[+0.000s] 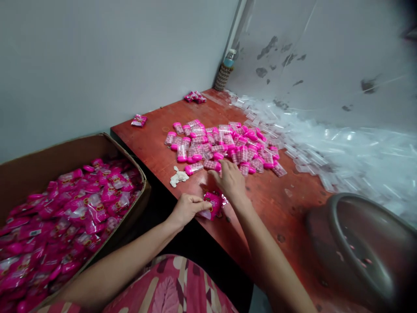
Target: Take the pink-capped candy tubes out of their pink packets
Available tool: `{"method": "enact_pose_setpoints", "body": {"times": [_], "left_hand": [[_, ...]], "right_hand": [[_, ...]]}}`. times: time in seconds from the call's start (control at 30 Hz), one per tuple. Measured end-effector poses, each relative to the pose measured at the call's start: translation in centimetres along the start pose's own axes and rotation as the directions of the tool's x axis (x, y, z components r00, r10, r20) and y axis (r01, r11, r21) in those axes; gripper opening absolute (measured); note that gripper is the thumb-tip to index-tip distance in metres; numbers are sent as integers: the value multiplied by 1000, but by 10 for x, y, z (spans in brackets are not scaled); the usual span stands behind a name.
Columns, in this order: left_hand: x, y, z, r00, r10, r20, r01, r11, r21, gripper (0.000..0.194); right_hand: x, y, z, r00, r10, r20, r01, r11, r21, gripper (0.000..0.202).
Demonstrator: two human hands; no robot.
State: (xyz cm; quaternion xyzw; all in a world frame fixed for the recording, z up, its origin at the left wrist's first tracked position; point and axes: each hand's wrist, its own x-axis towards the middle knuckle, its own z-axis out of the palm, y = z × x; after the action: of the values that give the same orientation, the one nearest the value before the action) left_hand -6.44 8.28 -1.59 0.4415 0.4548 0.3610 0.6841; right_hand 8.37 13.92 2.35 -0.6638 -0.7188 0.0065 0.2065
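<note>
Red tabletop (267,208) bears the pile of tubes (219,148) — nearside of it, the left hand (184,210) pinches a packet (213,204), while at its near edge the right hand (232,180) curls, grip impossible to tell — and a careless drag there could scatter tubes.

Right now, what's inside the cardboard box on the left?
The cardboard box holds a heap of pink packets; anything beneath the top layer, including the bottom, is covered.

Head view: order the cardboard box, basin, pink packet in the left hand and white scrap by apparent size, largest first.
1. Cardboard box
2. Basin
3. Pink packet
4. White scrap
Box and basin run out of frame.
</note>
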Motion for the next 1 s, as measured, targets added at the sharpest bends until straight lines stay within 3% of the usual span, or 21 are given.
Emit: {"method": "enact_pose_setpoints", "body": {"times": [0.1,0.2,0.27,0.33,0.43,0.5,0.53,0.6,0.67,0.73,0.8,1.0], "left_hand": [[-6,3,-2,996,-87,-26,84,991,-100,25],[-8,7,-8,983,-182,-32,171,960,-221,26],[-7,7,-11,975,-221,-30,203,935,-291,25],[-4,7,-12,970,-242,-28,217,912,-347,25],[0,7,-10,963,-268,-36,230,882,-412,25],[1,8,-6,957,-285,-57,228,858,-460,25],[2,9,-5,953,-293,-70,225,845,-485,24],[3,11,-2,948,-305,-86,215,819,-532,21],[4,12,1,946,-310,-96,202,792,-576,19],[5,13,2,943,-314,-111,182,764,-619,16],[6,14,3,938,-318,-137,153,737,-658,13],[10,18,3,922,-336,-194,81,655,-751,11]], "right_hand": [[19,-3,10,985,-130,111,154,955,-252,28],[19,12,8,935,-264,237,320,916,-241,26],[8,34,2,888,-363,283,424,883,-199,31],[-8,60,-4,877,-388,282,449,872,-196,40],[-35,90,-12,945,-272,180,306,930,-204,46],[-49,96,-16,997,-72,26,76,984,-160,40],[-54,94,-18,997,66,-41,-70,989,-132,39],[-58,82,-20,936,346,-71,-352,928,-124,45],[-57,66,-21,842,538,29,-522,828,-207,57],[-53,51,-21,778,614,137,-561,776,-289,66],[-47,43,-19,761,624,177,-560,769,-308,67],[-39,49,-14,843,517,147,-497,854,-152,47]]}}
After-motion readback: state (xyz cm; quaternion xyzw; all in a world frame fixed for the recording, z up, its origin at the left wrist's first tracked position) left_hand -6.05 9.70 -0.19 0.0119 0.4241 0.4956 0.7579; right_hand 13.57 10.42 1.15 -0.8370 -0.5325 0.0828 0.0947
